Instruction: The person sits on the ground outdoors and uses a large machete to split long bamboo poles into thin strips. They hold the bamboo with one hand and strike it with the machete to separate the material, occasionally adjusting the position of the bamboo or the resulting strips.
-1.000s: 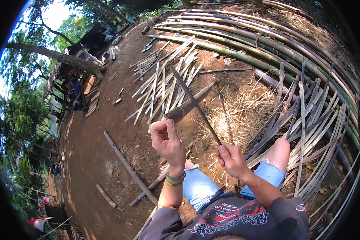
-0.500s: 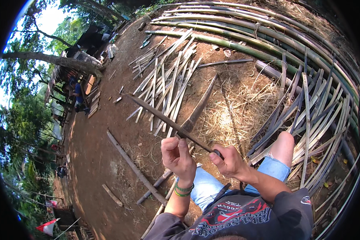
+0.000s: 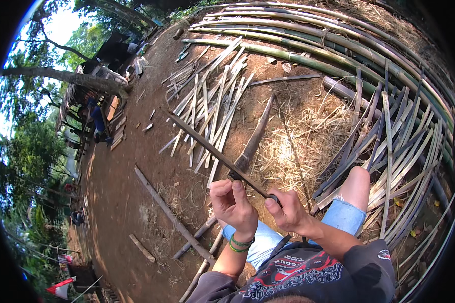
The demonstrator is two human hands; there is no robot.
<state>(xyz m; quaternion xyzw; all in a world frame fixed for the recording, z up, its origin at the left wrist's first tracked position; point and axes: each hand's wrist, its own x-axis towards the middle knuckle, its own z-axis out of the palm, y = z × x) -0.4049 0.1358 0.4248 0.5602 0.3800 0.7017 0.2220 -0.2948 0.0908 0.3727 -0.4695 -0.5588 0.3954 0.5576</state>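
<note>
My right hand (image 3: 289, 209) is wrapped round the dark handle of a long, thin-bladed knife (image 3: 212, 151). The blade slants up and to the left in front of me. Just below its middle is my left hand (image 3: 235, 204), fingers curled and thumb pressed near the fingertips. A small dark spot lies between those fingertips and the blade; whether it is held I cannot make out. Behind the blade a tapered brown bamboo piece (image 3: 260, 126) points away from me, its near end beside the knife.
Pale split strips (image 3: 215, 106) lie ahead on the dirt. Shavings (image 3: 293, 146) spread beyond my knees. More strips (image 3: 404, 136) are heaped at the right, long bamboo poles (image 3: 308, 33) at the far right. A thin log (image 3: 172, 212) lies left; a person (image 3: 98, 118) is far left.
Both hands have shifted slightly; my left hand has moved right and down a little. The knife's tip has dropped and swung slightly right. My right hand still grips the handle.
</note>
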